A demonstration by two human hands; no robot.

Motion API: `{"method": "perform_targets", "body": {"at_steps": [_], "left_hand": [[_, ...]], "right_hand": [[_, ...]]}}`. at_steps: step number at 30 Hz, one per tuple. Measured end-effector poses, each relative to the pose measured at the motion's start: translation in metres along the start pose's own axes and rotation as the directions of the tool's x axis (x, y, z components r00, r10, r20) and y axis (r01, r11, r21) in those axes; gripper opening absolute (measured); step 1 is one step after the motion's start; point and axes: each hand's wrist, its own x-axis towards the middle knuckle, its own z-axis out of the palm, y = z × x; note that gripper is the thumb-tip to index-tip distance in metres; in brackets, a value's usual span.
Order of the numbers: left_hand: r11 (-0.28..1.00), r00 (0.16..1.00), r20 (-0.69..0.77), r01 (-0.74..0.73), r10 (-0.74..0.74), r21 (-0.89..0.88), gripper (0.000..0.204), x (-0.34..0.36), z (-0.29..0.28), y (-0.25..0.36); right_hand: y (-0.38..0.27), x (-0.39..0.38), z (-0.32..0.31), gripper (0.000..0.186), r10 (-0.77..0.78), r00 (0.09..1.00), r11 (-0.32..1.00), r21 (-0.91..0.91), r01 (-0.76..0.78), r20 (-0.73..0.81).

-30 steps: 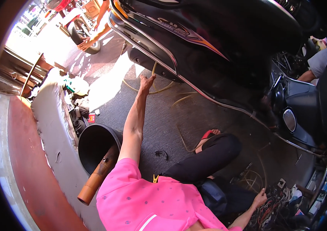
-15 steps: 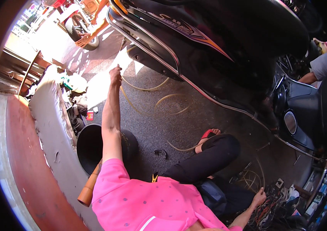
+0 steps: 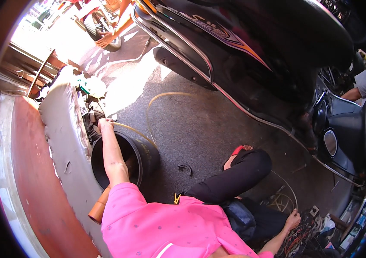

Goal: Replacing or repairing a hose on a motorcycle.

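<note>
My left hand (image 3: 105, 124) is stretched out over the rim of a black bucket (image 3: 148, 148), closed around a thin, yellowish, translucent hose (image 3: 133, 130). From that fist the hose runs right across the bucket's far side and curves over the dark floor. At the lower right, my right hand (image 3: 293, 219) is closed on a thin pale hose (image 3: 293, 191), which arcs up beside my knee, with loose coils next to it. Whether both hands hold one and the same hose, I cannot tell. A curved dark part (image 3: 185, 168) lies on the floor between bucket and knee.
A black scooter (image 3: 252, 81) stands along the far right. To the left is a grey padded bench (image 3: 64, 142); an orange-brown tube (image 3: 99, 210) leans by the bucket. Wires (image 3: 299, 236) lie near my right hand. Another person's hands (image 3: 105, 39) touch a wheel (image 3: 94, 26) at the back.
My left hand has come back toward me and leftward, drawing the hose over to the bucket. The hose's loops on the floor have shifted. My right hand stays nearly in place.
</note>
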Motion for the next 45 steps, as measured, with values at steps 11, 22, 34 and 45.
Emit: {"method": "perform_targets", "body": {"at_steps": [11,22,34,45], "left_hand": [[0.927,0.963,0.011,0.255,-0.268,0.276,0.031,-0.056,0.024,-0.179],[0.782,0.885,0.031,0.394,-0.465,0.483,0.056,-0.112,-0.022,-0.223],[0.7,0.8,0.113,0.437,-0.59,0.565,0.04,-0.195,-0.022,-0.223],[0.489,0.602,0.113,0.508,-0.791,0.709,0.034,-0.357,-0.098,-0.277]], "right_hand": [[0.009,-0.004,0.0,0.043,0.026,1.0,0.998,0.058,-0.026,-0.006],[0.013,-0.013,-0.003,0.04,0.063,0.998,0.992,0.112,-0.063,-0.002],[0.03,-0.007,0.014,0.043,0.046,0.999,0.983,0.176,-0.045,-0.006],[0.034,-0.003,0.019,0.044,0.052,0.999,0.984,0.172,-0.052,0.006]]}}
